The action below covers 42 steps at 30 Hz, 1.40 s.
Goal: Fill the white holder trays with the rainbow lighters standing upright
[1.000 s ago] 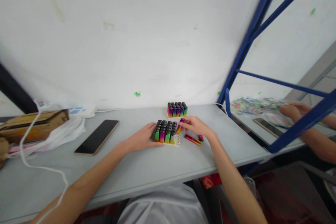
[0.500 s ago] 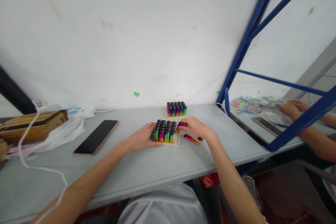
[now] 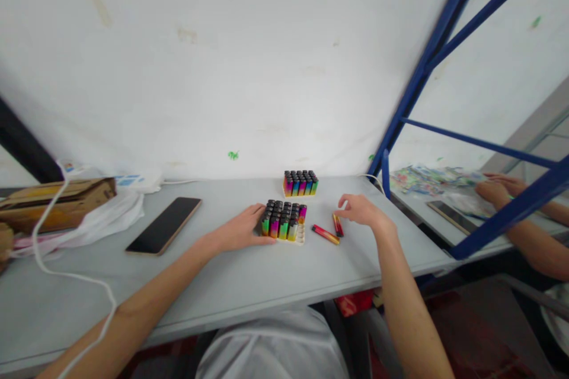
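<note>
My left hand [image 3: 240,230] holds the left side of a white tray [image 3: 300,238], thumb along the front and fingers toward the back. Multicoloured lighters [image 3: 283,222] with black tops stand upright in it in rows. Bare slots show at the tray's right front, with one pink lighter [image 3: 303,214] behind them. Two lighters lie on the table to the right: a red and yellow lighter [image 3: 326,234] and another red and yellow lighter [image 3: 338,225]. Over the far end of the second hovers my right hand [image 3: 361,211], its fingers apart and nothing seen in them.
A second block of lighters [image 3: 301,183] stands near the wall. On the left are a phone [image 3: 165,226], a white cable [image 3: 73,275], plastic bags [image 3: 104,216] and a cardboard box [image 3: 60,201]. A blue metal frame [image 3: 406,92] rises at right; another person's arms [image 3: 528,225] are beyond it.
My right hand has let go of a lighter, which now stands in the tray's right row, and has moved right to the loose lighters. My left hand stays at the tray.
</note>
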Each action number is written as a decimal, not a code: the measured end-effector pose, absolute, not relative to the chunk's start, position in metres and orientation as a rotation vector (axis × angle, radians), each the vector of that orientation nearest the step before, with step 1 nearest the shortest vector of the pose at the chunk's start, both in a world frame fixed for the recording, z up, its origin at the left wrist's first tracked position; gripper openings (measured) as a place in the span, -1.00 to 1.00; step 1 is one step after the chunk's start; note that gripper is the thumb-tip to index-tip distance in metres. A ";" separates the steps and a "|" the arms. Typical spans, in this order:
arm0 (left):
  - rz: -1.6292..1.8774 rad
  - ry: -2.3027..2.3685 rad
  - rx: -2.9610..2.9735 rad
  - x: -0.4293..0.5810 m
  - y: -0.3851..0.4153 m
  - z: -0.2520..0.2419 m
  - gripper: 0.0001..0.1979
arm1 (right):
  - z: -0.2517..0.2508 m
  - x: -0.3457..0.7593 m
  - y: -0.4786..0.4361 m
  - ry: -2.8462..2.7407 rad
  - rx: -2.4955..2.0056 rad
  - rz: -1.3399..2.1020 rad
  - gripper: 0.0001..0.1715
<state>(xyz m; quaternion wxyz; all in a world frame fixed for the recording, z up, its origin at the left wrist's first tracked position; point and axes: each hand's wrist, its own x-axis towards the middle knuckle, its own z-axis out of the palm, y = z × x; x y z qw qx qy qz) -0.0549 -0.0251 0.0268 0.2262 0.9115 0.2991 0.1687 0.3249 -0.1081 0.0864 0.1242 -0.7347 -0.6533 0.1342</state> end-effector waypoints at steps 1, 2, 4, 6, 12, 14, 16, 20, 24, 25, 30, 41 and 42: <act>0.475 0.823 2.508 -0.055 -0.025 0.026 -0.06 | 0.084 0.329 -0.108 -1.884 -2.217 0.422 -0.73; 0.487 0.821 2.504 -0.056 -0.025 0.026 -0.07 | 0.082 0.331 -0.108 -1.867 -2.266 0.458 -0.66; 0.512 0.815 2.499 -0.056 -0.024 0.025 -0.07 | 0.078 0.332 -0.108 -1.852 -2.290 0.554 -0.56; 0.525 0.812 2.504 -0.056 -0.024 0.024 -0.08 | 0.075 0.328 -0.106 -1.869 -2.251 0.656 -0.52; 0.489 0.812 2.531 -0.056 -0.024 0.026 -0.10 | 0.072 0.310 -0.098 -2.004 -1.953 0.522 -0.49; 0.483 0.815 2.534 -0.056 -0.025 0.026 -0.11 | 0.072 0.306 -0.096 -1.971 -1.791 0.441 -0.53; 0.501 0.809 2.532 -0.055 -0.025 0.026 -0.10 | 0.072 0.303 -0.094 -1.894 -1.658 0.464 -0.53; 0.521 0.800 2.532 -0.056 -0.023 0.024 -0.08 | 0.076 0.297 -0.093 -1.669 -1.437 0.616 -0.35; 0.516 0.809 2.540 -0.057 -0.023 0.022 -0.05 | 0.082 0.285 -0.092 -1.413 -1.228 0.733 -0.38; 0.518 0.810 2.539 -0.057 -0.023 0.022 -0.04 | 0.083 0.281 -0.091 -1.376 -1.183 0.762 -0.41; 0.513 0.803 2.536 -0.056 -0.024 0.024 -0.06 | 0.086 0.261 -0.091 -1.248 -1.040 0.931 -0.47; 0.474 0.835 2.521 -0.056 -0.026 0.027 -0.06 | 0.084 0.235 -0.090 -1.142 -0.927 1.037 -0.33; 0.478 0.836 2.519 -0.056 -0.026 0.027 -0.06 | 0.083 0.233 -0.089 -1.128 -0.947 1.043 -0.31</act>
